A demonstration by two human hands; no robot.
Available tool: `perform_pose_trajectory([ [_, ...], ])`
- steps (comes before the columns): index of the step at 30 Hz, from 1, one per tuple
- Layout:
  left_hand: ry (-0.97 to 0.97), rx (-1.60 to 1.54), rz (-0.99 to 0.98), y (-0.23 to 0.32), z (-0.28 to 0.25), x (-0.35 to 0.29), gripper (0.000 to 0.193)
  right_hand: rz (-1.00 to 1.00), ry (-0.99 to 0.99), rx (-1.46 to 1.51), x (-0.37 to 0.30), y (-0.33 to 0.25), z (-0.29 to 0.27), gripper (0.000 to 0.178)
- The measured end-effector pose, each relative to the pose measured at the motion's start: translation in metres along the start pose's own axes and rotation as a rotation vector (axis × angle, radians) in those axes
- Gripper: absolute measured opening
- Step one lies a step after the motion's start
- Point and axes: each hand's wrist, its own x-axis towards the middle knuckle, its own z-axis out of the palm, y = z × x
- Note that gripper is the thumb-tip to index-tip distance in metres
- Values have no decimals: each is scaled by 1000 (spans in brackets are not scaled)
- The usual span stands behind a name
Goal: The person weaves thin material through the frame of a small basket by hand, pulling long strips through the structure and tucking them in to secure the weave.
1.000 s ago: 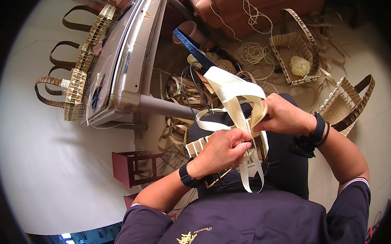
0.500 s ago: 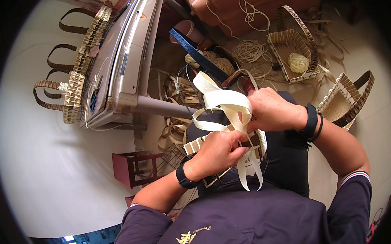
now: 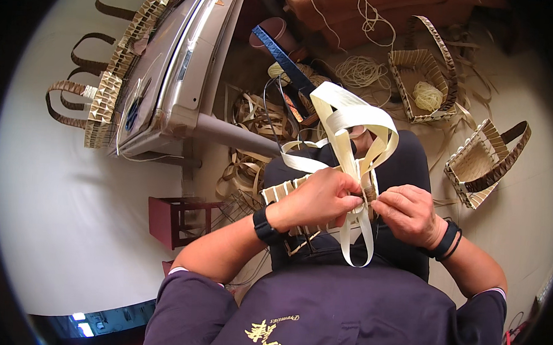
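Observation:
A partly woven basket with a dark wire frame and cream-and-tan strips (image 3: 282, 190) rests on my lap, largely covered by my hands. Long loops of flat cream strapping (image 3: 368, 118) rise above its right part, and a smaller loop hangs below toward my shirt. My left hand (image 3: 325, 196) pinches the strapping where the loops meet at the basket's edge. Close by on the right, my right hand (image 3: 408, 214) has thumb and forefinger pressed together at that same edge. What lies between those right fingertips is too small to make out.
Finished baskets with brown handles stand on the floor at right, one (image 3: 425, 86) holding a cream yarn ball. Coiled cord (image 3: 362, 71) and piled tan strips (image 3: 260, 116) lie ahead. A table (image 3: 169, 75) bearing a row of baskets stands at left, near a red stool (image 3: 172, 220).
My right hand has come down from the upper strapping to the basket's right edge. The upper loop stands wider and farther right. My left hand still pinches near the same spot.

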Motion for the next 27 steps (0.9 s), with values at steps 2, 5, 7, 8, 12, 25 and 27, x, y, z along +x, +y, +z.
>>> perform_pose_trajectory([
  [2,-7,-5,-11,1,-2,3,23,-42,-25,-30,4,0,0,30],
  [5,-55,6,-41,1,-4,6,21,-109,-59,-95,10,2,-4,30],
  [7,-56,-17,-38,-1,-2,6,20,-136,-74,-124,11,4,-3,30],
  [8,-31,7,3,-4,-2,7,20,-148,-79,-131,10,6,-1,30],
  [12,-14,24,9,-5,-1,7,19,-189,-95,-114,13,10,-1,26],
  [25,45,-5,-13,-1,1,12,21,-167,-65,-114,5,12,-4,28],
  [27,27,-21,-18,-2,0,12,18,-208,-68,-157,13,10,-4,29],
])
